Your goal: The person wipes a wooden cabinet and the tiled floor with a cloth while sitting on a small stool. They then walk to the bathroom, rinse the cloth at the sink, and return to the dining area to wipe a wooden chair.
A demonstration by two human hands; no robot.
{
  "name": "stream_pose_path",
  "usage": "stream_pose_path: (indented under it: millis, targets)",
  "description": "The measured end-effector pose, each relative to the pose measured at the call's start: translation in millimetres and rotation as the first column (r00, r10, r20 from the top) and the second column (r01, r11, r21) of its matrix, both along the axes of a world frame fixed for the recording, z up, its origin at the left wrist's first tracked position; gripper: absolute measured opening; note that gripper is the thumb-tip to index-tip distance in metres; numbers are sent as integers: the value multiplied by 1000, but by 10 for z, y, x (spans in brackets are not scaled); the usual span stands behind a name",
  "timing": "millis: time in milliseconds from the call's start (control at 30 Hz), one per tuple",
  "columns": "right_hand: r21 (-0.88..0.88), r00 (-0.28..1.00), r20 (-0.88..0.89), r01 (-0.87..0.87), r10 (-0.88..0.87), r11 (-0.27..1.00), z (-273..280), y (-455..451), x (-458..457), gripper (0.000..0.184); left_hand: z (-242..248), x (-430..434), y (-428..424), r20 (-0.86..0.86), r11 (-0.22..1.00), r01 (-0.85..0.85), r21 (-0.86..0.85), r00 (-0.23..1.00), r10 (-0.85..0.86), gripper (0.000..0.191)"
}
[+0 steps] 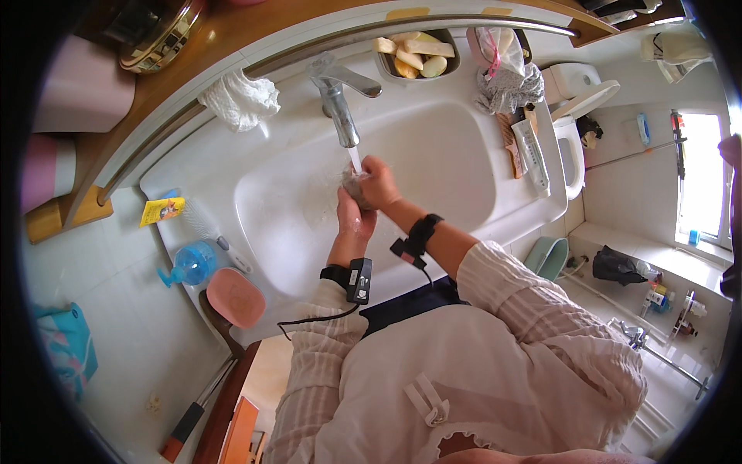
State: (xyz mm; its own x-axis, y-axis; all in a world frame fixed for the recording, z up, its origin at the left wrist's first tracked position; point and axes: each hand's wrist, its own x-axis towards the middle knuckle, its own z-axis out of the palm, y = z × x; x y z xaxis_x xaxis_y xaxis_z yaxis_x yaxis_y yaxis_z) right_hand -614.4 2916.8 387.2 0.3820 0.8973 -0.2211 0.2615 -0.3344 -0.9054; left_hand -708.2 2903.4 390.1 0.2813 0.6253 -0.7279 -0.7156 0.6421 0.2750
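Observation:
Water runs from a chrome faucet (342, 116) in a thin stream onto my hands, over the white washbasin (440, 156). A small greyish item (352, 189), perhaps a wet cloth, is held between them, mostly covered by fingers. My left hand (352, 216) holds it from below and the near side. From the right, my right hand (380, 183) closes on its upper part, right beside the stream. Each wrist wears a black strap with a small device. Droplets splash to the left of the item.
Soap pieces fill a grey dish (458, 64) behind the basin. Along the right rim lie a wooden comb (509, 145) and a toothpaste tube (532, 159). A blue pump bottle (196, 262), a pink dish (236, 297) and a grey-handled brush (233, 252) sit at left. A white cloth (240, 101) hangs on the rail.

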Motion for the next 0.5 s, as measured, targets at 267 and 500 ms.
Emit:
stream_pose_path:
  millis: [267, 500]
  targets:
    - [-330, 777, -621, -375, 100, 866, 243, -105, 406, 37, -217, -324, 99, 18, 995, 94, 41, 995, -95, 38]
    - [-70, 904, 105, -408, 414, 910, 402, -221, -126, 22, -266, -118, 48, 284, 990, 120, 76, 949, -137, 47]
